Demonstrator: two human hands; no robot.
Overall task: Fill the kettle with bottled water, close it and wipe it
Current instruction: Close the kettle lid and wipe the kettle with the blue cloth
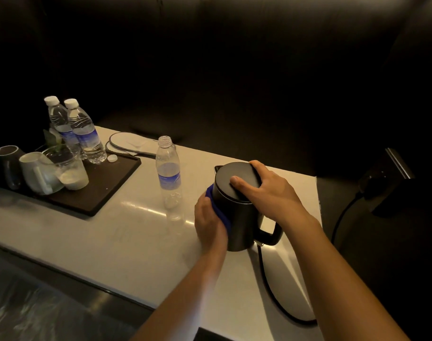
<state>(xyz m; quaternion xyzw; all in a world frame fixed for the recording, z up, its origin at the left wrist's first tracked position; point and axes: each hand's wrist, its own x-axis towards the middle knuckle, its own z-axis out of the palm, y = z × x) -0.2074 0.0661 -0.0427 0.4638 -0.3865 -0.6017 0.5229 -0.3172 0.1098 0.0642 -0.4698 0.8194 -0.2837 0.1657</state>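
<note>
Atop kettle (243,217) curls right hand (269,190) (left (210,226) grips cloth (219,211)).

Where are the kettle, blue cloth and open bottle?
kettle (223,175), head view, on its closed lid.
blue cloth (211,196), head view, on its visible edge.
open bottle (169,179), head view, on its blue label.

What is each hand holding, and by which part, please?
Left hand holds a cloth against the kettle, at its side; right hand grips the kettle across its lid.
</note>
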